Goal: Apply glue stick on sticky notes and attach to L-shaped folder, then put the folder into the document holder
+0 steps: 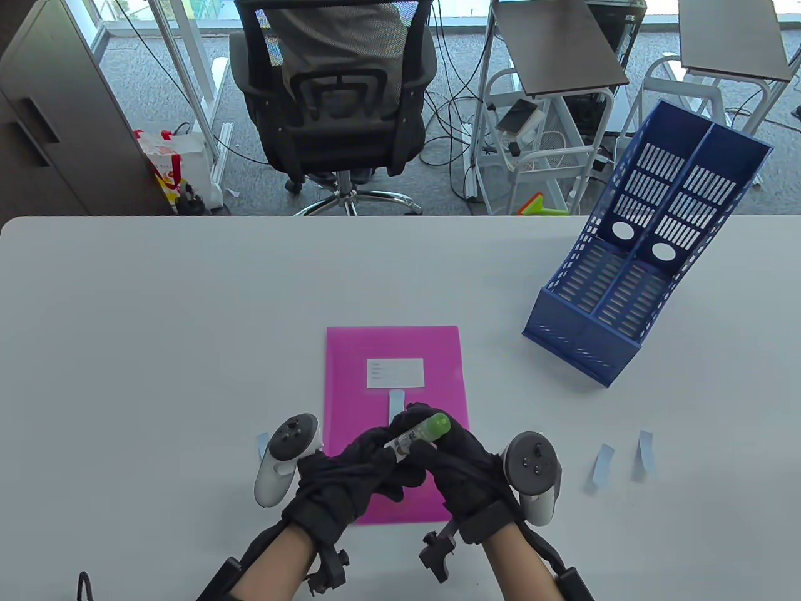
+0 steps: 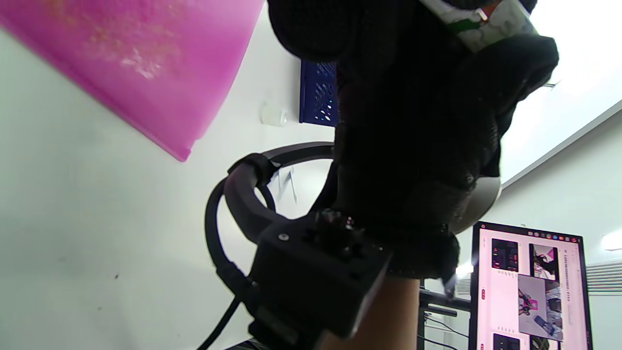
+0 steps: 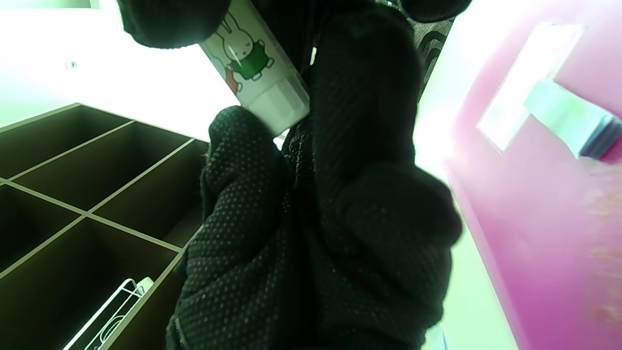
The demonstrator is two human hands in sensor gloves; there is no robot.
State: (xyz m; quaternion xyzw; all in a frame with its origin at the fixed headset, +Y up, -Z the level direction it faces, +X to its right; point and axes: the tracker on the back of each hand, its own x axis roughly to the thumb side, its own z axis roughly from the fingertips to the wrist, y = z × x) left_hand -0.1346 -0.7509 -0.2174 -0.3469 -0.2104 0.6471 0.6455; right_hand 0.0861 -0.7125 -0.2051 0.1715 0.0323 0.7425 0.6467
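Observation:
Both gloved hands hold a glue stick (image 1: 418, 434) with a green cap just above the near half of the pink L-shaped folder (image 1: 394, 350). My left hand (image 1: 382, 447) grips the white barrel. My right hand (image 1: 441, 446) curls round the cap end. The right wrist view shows the barrel (image 3: 252, 63) with a rabbit print. One light-blue sticky note (image 1: 396, 404) lies on the folder below its white label (image 1: 395, 372). The blue document holder (image 1: 626, 282) stands at the right, apart from the hands.
Two loose sticky notes (image 1: 602, 466) (image 1: 646, 451) lie on the white table (image 1: 156, 325) right of my right hand, and another (image 1: 262, 443) left of my left hand. An office chair (image 1: 335, 94) stands beyond the far edge.

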